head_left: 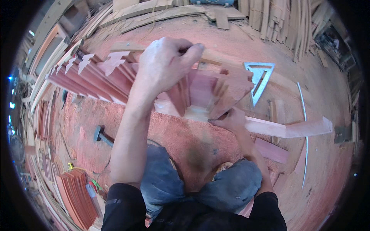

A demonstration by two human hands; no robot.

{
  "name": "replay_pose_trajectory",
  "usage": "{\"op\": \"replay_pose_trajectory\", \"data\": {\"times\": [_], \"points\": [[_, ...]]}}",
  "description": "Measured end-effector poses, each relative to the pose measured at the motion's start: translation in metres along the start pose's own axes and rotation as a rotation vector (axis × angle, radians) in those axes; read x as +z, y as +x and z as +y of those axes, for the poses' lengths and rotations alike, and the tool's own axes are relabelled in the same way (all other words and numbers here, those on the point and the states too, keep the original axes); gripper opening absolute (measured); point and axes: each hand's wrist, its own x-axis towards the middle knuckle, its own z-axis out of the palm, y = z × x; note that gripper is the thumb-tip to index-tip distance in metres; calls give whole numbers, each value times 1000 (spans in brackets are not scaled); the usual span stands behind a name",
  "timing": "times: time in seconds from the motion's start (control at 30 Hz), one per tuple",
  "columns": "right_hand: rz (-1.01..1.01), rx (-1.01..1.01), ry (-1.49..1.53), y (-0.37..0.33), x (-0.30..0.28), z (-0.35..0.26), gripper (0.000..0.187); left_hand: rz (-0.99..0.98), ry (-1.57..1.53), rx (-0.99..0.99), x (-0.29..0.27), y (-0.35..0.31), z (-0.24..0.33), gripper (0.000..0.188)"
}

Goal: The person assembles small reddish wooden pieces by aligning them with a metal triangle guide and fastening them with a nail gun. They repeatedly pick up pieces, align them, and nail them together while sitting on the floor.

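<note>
In front of me stand several reddish profiled wooden mouldings (pixel 110 75) in a slanting row with stepped ends. My left hand (pixel 163 63) is raised over the row, its fingers curled in toward the thumb. Whatever it may hold is hidden. Closed on the near lower edge of a moulding (pixel 233 90) at the right end is my right hand (pixel 231 120). That moulding is partly smeared by motion. Just to its right lies a pale metal triangular square (pixel 260 79). A long light wooden strip (pixel 287 130) extends right from beside my right hand.
A hammer (pixel 101 134) lies on the sawdust-covered floor left of my knees. A thin metal rod (pixel 304 123) and a flat reddish board (pixel 271 150) are at the right. Stacked reddish slats (pixel 77 196) stand near left; planks (pixel 165 19) lie at the back.
</note>
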Motion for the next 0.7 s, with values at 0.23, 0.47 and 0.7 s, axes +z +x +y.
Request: {"op": "replay_pose_trajectory", "data": {"times": [0.23,0.47,0.7], "points": [[64,-123,158,2,4,-1,80,4,22,39,1,1,-5,50],[134,-246,140,5,8,1,78,-8,25,58,1,2,-8,52],[-48,-98,99,1,0,10,83,-4,17,83,1,1,-8,49]]}}
